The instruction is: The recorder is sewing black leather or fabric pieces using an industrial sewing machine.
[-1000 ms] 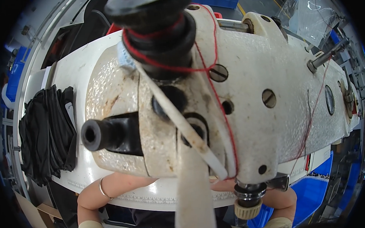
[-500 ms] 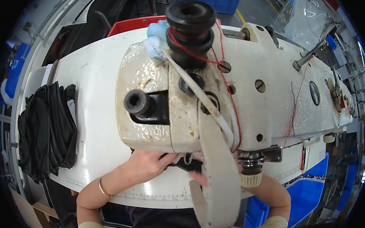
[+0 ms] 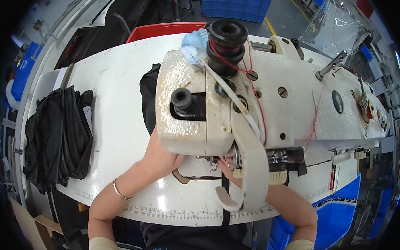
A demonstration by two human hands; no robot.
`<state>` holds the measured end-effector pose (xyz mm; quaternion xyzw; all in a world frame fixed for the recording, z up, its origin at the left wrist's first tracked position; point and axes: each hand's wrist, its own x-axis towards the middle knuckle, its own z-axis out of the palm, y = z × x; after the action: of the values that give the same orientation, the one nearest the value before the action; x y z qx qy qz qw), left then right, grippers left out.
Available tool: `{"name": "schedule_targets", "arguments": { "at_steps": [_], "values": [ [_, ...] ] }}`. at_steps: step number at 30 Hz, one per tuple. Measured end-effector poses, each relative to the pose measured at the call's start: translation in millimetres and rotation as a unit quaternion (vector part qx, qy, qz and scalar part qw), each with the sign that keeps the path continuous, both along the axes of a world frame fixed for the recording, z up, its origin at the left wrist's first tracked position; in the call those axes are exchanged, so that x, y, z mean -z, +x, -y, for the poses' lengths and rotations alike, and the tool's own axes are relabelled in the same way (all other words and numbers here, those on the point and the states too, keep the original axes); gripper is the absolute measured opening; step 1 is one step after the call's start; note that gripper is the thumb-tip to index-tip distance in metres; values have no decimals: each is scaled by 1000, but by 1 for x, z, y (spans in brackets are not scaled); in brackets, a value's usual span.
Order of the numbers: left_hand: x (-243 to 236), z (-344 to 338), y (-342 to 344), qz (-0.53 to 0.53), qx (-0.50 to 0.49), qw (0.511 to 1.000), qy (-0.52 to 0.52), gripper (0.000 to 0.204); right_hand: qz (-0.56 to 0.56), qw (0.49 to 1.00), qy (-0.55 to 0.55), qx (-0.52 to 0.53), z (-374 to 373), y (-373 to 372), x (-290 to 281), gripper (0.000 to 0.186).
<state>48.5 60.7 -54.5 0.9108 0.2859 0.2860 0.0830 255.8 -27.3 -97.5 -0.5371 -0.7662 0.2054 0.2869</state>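
A white industrial sewing machine [image 3: 184, 70] hides much of what my hands do. My left hand [image 3: 160, 157] lies on the white table at the left of its head; the thumb side shows, but the fingers pass behind the machine. Beyond that hand, a black fabric piece [image 3: 148, 93] sticks out from behind the head. My right hand [image 3: 231, 171] reaches close to the needle area, partly covered by a loose off-white strap [image 3: 253, 172]. Beside its visible fingertips, a narrow black strip [image 3: 225, 202] runs down over the table's front edge. Whether those fingers grip it is hidden.
Folded black fabric pieces [image 3: 59, 139] are piled at the table's left. Red thread [image 3: 261, 114] runs down the machine. A light blue cloth [image 3: 195, 46] is tucked by the black knob [image 3: 227, 34]. A red bin [image 3: 164, 30] stands behind; a blue bin [image 3: 334, 216] sits at right.
The view has shifted, so the machine sits further right. My left hand has moved farther forward beside the head. Black fabric now shows behind it, and the black strip shows at the front edge.
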Motion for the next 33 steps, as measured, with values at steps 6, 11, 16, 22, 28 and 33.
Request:
{"name": "schedule_targets", "arguments": {
  "at_steps": [6,11,16,22,28,33],
  "values": [
    [-37,47,-19,-233,32,971,-41,32,-72,974,-58,-208,42,-5,-43,41],
    [-54,42,-25,-177,279,943,-47,36,-401,735,-495,-230,65,-35,-80,31],
    [-60,35,-49,-113,91,958,247,17,-417,808,-414,-41,51,-46,-75,16],
    [-11,96,-46,-144,-141,970,135,41,-486,843,-216,84,9,-81,-33,14],
    [-55,77,-43,26,-66,997,-20,67,-457,859,-227,34,19,-74,-35,20],
    [-37,38,-32,19,87,936,-342,46,-503,827,-253,-9,27,-62,-28,16]
  ]
}}
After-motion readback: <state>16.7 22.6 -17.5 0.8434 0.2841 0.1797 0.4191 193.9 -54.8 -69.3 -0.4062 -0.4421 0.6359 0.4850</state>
